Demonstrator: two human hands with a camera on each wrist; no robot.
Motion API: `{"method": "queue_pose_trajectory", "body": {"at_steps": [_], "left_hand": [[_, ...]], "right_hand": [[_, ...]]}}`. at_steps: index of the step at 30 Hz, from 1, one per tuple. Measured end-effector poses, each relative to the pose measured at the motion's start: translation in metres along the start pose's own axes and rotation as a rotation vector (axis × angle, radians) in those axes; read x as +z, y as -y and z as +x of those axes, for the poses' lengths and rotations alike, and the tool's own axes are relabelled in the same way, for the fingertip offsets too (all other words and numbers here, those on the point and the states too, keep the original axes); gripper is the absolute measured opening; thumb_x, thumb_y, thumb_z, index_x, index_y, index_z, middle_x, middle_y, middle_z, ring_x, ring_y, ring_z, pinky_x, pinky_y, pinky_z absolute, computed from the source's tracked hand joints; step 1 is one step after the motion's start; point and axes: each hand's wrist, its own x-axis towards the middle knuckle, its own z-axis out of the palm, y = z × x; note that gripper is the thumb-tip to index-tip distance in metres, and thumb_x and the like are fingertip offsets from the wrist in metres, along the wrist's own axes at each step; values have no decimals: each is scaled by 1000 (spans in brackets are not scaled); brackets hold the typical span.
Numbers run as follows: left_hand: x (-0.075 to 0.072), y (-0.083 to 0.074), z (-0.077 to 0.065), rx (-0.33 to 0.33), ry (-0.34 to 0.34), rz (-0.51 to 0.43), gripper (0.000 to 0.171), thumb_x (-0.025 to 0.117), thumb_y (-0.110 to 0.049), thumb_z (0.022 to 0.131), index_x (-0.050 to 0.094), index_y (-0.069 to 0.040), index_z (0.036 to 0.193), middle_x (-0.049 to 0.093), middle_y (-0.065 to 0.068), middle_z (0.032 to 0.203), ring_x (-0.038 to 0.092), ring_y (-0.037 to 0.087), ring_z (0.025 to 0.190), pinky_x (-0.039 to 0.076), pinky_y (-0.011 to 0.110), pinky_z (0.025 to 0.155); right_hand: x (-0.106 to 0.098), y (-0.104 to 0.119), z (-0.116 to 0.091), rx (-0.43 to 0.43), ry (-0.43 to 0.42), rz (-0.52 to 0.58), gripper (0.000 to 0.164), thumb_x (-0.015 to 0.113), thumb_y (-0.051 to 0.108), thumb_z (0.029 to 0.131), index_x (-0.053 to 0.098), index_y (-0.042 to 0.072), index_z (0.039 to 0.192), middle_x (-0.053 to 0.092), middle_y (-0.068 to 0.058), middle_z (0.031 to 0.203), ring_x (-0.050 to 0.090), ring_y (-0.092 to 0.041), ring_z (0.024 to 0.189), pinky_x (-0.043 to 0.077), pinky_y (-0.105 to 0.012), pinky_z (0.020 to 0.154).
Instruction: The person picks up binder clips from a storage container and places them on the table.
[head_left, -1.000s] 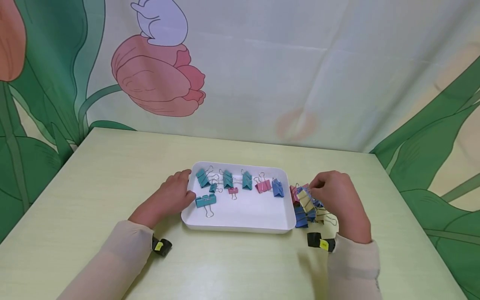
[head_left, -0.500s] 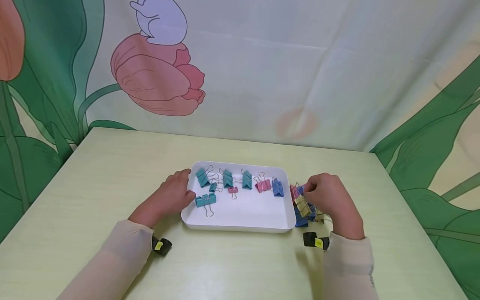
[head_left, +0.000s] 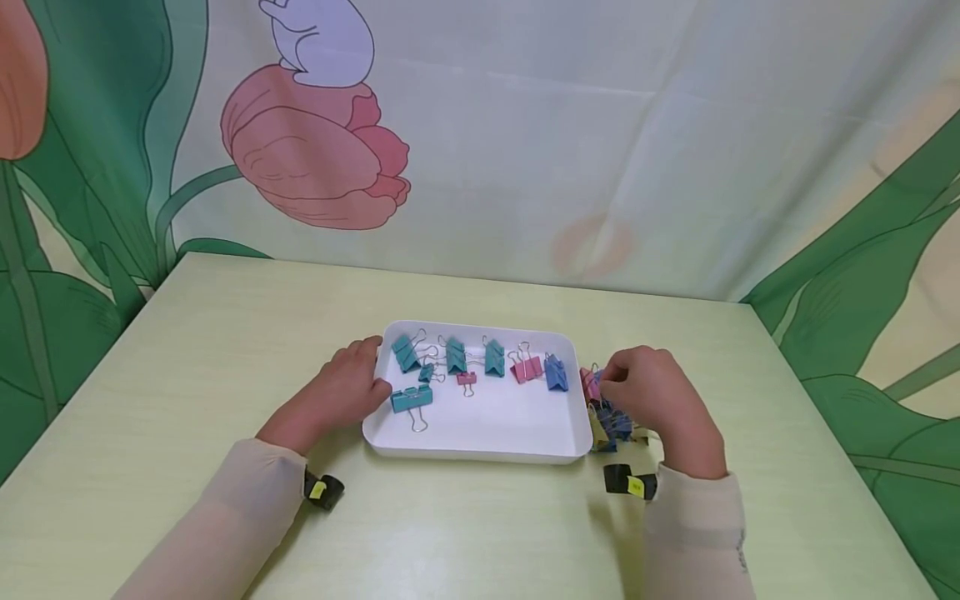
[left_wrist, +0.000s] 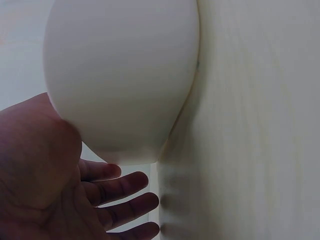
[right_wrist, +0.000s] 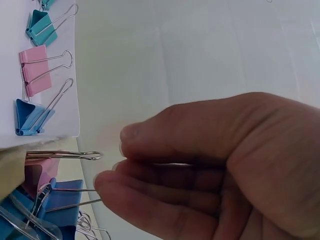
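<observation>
Yellow clip [head_left: 598, 431] drops lower beside tray [head_left: 495, 427]; blue clips [head_left: 619, 425] now look easier to reach. Right hand [head_left: 667, 400]: grip narrow, seemingly holding nothing. Left hand [head_left: 339, 387], fingers straight, touches tray.

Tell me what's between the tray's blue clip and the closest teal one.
A pink clip lies there, as the head and right wrist views show.

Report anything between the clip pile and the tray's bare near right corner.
Only the right wall of the tray visibly stands between the pile and that corner; the tray's blue clip sits farther back, clear of it.
</observation>
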Motion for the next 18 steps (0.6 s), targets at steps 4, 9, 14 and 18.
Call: {"method": "queue_pose_trajectory", "body": {"at_steps": [4, 9, 14, 18], "left_hand": [[0, 1, 0, 3, 0, -4, 69, 50, -20, 91, 22, 9, 147, 35, 27, 147, 40, 41, 129, 30, 56, 112], [0, 1, -1, 0, 0, -6, 69, 50, -20, 91, 22, 9, 147, 35, 27, 147, 39, 41, 129, 29, 56, 112], [0, 0, -2, -3, 1, -12, 69, 48, -20, 91, 21, 9, 148, 35, 27, 147, 39, 40, 129, 28, 56, 113], [0, 1, -1, -4, 8, -9, 69, 47, -21, 92, 21, 9, 148, 35, 26, 148, 38, 40, 130, 27, 56, 113]], "right_hand": [[-1, 1, 0, 6, -3, 5, 13, 60, 17, 88, 71, 9, 88, 66, -4, 80, 55, -19, 71, 45, -29, 60], [0, 3, 0, 11, 1, 6, 14, 60, 17, 88, 71, 8, 89, 66, -4, 80, 55, -20, 72, 44, -29, 60], [1, 4, 1, 7, 1, 0, 14, 62, 18, 89, 71, 8, 91, 66, -4, 81, 54, -20, 72, 45, -29, 60], [3, 6, 1, -8, -14, -3, 15, 64, 18, 89, 72, 7, 92, 67, -4, 81, 55, -21, 73, 45, -29, 62]]}}
